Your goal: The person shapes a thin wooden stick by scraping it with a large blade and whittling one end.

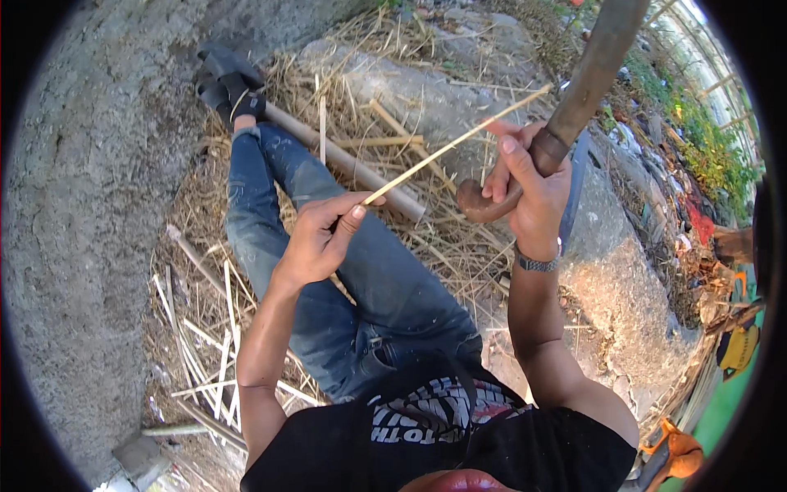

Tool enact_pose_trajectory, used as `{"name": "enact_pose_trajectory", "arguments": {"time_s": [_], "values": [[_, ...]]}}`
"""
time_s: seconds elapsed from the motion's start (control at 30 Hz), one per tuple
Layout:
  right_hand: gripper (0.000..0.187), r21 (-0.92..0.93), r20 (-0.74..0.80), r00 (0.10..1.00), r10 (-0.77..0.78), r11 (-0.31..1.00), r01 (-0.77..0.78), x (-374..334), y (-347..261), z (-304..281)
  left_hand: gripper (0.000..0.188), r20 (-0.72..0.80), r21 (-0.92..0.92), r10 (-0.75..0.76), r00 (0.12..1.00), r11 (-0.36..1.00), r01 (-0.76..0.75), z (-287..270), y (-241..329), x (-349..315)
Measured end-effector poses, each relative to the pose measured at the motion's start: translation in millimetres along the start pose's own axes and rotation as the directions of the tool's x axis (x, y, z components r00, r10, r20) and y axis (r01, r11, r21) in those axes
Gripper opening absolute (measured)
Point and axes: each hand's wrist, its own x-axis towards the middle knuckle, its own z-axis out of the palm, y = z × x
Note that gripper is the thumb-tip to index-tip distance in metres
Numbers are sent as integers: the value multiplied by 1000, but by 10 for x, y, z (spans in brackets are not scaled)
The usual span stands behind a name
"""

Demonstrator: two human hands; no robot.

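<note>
The pale strip (pixel 455 148) is slanting between the left hand (pixel 321 238) and the right hand (pixel 537 193), its long axis running from lower left to upper right, its far tip pointing toward the broad upper part of the tool (pixel 597 70). The left hand, the nearer, is pinching the strip's lower end; the right is gripping the tool's hooked handle (pixel 482 203), any contact with the strip remaining unclear.

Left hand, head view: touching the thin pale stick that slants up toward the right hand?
Touching. The head view shows the left hand pinching the stick near its lower end, thumb against it.
</note>
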Motion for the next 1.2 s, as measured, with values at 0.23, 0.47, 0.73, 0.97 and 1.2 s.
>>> {"name": "enact_pose_trajectory", "arguments": {"time_s": [0.23, 0.47, 0.73, 0.97, 1.2], "values": [[26, -26, 141, 975, 171, 985, -169, -311, 275, 312, 30, 71, -43, -301, 951, 952, 304, -120, 19, -881], [24, -200, 408, 780, 474, 880, -430, -1043, 1009, 1104, 23, -87, -472, -545, 834, 760, 447, 17, 81, -1827], [53, -722, 634, 427, 645, 692, 26, -1502, 1784, 1383, 25, -668, -250, -619, 414, 710, 658, -221, -585, -2798], [59, -749, 662, 304, 685, 597, 285, -1622, 2015, 1507, 23, -759, -179, -545, 355, 699, 692, -143, -877, -2744], [59, -737, 674, 353, 649, 557, 382, -1591, 1988, 1558, 25, -760, -156, -548, 350, 676, 720, -260, -891, -2768]]}}
